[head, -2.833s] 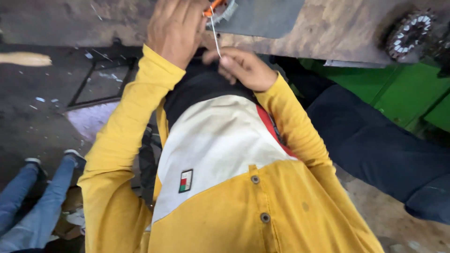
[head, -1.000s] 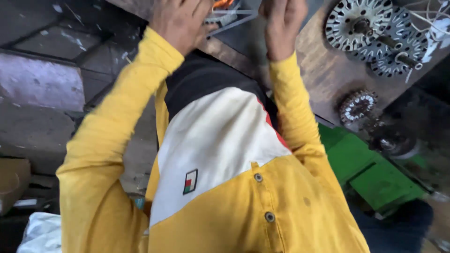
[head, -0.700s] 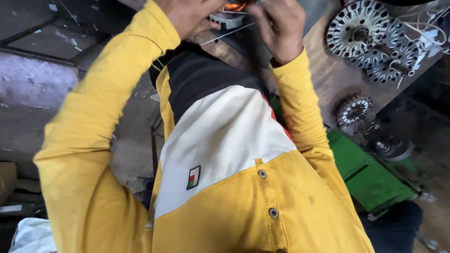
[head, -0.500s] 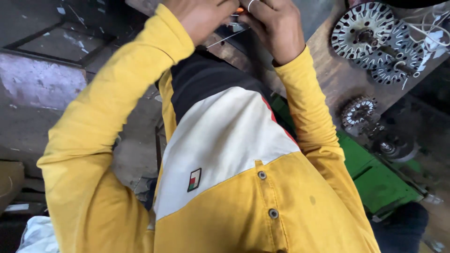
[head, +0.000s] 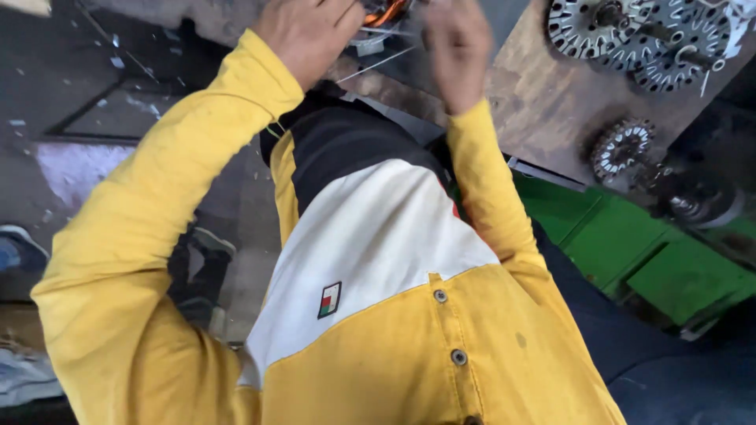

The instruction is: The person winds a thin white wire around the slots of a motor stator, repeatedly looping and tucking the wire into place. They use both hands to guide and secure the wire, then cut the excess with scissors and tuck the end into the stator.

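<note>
At top edge of wooden bench (head: 543, 94), orange wire coil (head: 384, 11) w/ thin wire (head: 376, 63) sits btwn left hand (head: 309, 33) & blurred right hand (head: 455, 49), finger state can't tell, yellow sleeves (head: 197, 157) block bench front, toothed metal discs (head: 630, 31) lie right, green frame (head: 630, 244) below.

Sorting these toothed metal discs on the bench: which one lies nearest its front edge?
The small toothed disc, alone by the wooden bench's edge above the green frame; the larger two lie further back.
</note>
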A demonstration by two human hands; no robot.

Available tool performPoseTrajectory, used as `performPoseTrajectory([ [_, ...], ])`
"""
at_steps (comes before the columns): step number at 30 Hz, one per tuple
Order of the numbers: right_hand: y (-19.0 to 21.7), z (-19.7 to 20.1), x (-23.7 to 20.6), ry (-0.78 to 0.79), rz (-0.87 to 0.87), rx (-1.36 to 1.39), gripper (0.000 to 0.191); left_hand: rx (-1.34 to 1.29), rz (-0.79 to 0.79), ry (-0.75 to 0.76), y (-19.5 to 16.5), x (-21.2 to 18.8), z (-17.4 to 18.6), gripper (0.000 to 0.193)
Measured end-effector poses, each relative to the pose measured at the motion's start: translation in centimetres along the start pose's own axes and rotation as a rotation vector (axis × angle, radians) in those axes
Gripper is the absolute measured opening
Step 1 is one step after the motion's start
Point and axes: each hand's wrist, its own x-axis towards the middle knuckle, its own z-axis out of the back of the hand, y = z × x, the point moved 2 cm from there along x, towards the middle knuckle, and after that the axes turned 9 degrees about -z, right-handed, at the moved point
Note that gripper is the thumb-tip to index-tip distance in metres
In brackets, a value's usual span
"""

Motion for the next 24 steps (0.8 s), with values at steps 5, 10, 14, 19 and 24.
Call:
performPoseTrajectory([
  [5, -2.7, 9.6, -6.7, 0.134, -0.304, 0.822, 0.013, -0.058, 0.022, -0.02, 0.1, -1.1, -0.6, 0.013],
  [10, 4.2, 25.9, -13.4, -0.202, -0.479, -0.754, 0.031, -0.103, -0.032, 0.01, 0.5, -1.2, -2.0, 0.014],
  [14, 5.3, 28.7, -15.5, -0.192, -0.283, -0.909, 0.029, -0.109, -0.072, 0.053, 0.6, -1.3, -2.5, 0.013],
  [19, -0.5, 24.6, -15.9, -0.051, -0.164, -0.934, 0.027, -0.123, -0.043, 0.049, 0.0, -1.4, -2.4, 0.019],
  [24, -1.4, 24.6, -14.7, -0.048, -0.158, -0.934, 0.025, -0.1, -0.002, 0.063, -0.6, -1.1, -2.4, 0.022],
])
